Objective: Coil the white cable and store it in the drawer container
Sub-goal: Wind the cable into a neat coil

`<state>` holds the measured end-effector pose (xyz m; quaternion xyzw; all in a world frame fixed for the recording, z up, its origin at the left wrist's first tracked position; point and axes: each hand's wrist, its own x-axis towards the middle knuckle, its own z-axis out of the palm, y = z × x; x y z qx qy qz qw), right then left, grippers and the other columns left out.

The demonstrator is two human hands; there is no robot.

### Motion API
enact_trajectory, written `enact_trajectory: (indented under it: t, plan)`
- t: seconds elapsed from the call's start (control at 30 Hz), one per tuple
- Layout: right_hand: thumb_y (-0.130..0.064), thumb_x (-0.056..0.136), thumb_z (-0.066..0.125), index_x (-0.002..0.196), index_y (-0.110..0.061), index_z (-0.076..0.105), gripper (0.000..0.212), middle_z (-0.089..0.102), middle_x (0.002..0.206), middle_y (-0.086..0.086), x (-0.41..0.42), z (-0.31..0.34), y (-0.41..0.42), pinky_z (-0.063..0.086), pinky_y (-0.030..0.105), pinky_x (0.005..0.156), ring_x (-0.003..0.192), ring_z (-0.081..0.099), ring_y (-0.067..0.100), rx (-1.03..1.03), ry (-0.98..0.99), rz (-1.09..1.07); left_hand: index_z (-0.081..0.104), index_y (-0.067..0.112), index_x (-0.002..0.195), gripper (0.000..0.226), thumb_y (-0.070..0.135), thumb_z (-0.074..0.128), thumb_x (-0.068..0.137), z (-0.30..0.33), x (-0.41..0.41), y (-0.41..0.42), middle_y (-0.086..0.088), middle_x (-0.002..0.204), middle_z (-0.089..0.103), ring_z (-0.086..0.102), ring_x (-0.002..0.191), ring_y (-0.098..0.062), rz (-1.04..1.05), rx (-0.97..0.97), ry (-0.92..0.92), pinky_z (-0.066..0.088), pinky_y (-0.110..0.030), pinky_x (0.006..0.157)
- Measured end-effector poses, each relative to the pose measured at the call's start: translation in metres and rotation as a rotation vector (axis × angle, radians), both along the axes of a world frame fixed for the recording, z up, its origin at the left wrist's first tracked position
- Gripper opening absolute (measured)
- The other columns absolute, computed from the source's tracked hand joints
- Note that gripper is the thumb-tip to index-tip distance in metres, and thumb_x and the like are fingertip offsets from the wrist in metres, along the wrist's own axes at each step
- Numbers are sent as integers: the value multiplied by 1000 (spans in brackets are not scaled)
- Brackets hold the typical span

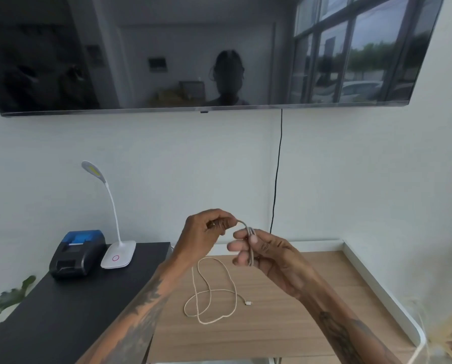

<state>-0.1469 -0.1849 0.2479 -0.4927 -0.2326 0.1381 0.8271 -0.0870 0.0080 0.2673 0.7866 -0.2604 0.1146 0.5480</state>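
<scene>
Between both hands' fingers (253, 239), white cable (249, 233)

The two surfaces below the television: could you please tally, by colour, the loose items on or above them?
White: 2, the white cable held in both hands and the desk lamp.
Black and blue: 1, the small printer.
Total: 3.
</scene>
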Motion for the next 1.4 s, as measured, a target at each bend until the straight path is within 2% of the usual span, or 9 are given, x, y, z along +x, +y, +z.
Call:
enact_trajectory:
  t: [0.17,0.27,0.37,0.57,0.77,0.9,1.07,1.23,1.4]
  plan:
    - [-12,95,59,127,0,66,35,65,134,22,3,19,4,49,41,108,122,65,31,219,-50,-122,71,50,78,40,20,58,101,-28,-20,-24,5,61,65,52,55,-9,-46,83,51,42,-27,57]
    - [-18,100,60,133,-10,64,35,66,137,-5,11,21,-3,40,29,112,134,54,9,-197,-240,-445,73,41,109,21,44,54,101,-45,-32,-30,7,61,63,48,55,-6,-122,120,139,40,-21,56]
    - [-12,103,55,123,4,64,27,69,124,-17,22,10,-16,42,25,111,133,52,-1,-583,-420,-618,74,32,107,18,33,56,102,-47,-35,-20,8,59,61,51,56,-4,-120,201,85,41,-16,57]
    - [-32,107,43,107,-10,66,32,80,102,-9,11,-6,-20,47,18,95,111,62,-13,-988,-381,-357,76,36,89,7,41,71,88,-11,-10,12,20,74,73,61,60,-2,23,251,-76,50,-21,59]
    - [-36,95,60,94,-11,77,31,68,80,14,-11,-9,1,54,36,88,77,68,21,-315,-19,-116,77,43,78,12,54,72,78,-5,2,12,9,86,77,67,73,-25,44,57,-114,54,-43,66]
    - [-24,95,59,111,0,74,33,78,94,15,-17,1,5,57,27,67,59,63,14,66,29,-83,78,34,84,25,56,67,79,-26,-5,-1,6,73,73,63,65,-6,21,-58,-9,52,-26,64]
    - [-13,96,51,130,-3,62,37,67,133,17,0,19,0,56,32,98,113,71,25,369,-57,-314,77,25,96,25,46,63,94,-61,-23,-19,9,59,62,48,50,1,-79,34,129,39,-15,53]
    - [-12,104,51,128,-4,63,28,62,138,-5,18,10,-17,39,13,111,127,56,-6,-546,-458,-719,75,30,91,19,41,61,99,-62,-30,-19,10,57,58,47,52,-1,-99,136,91,37,-15,54]
    - [-32,105,44,113,-3,68,38,79,108,-2,10,-15,-18,52,29,99,102,72,5,-952,-373,-405,79,24,89,6,25,74,91,-24,-13,3,20,80,74,65,69,-3,-6,175,-59,54,-27,67]
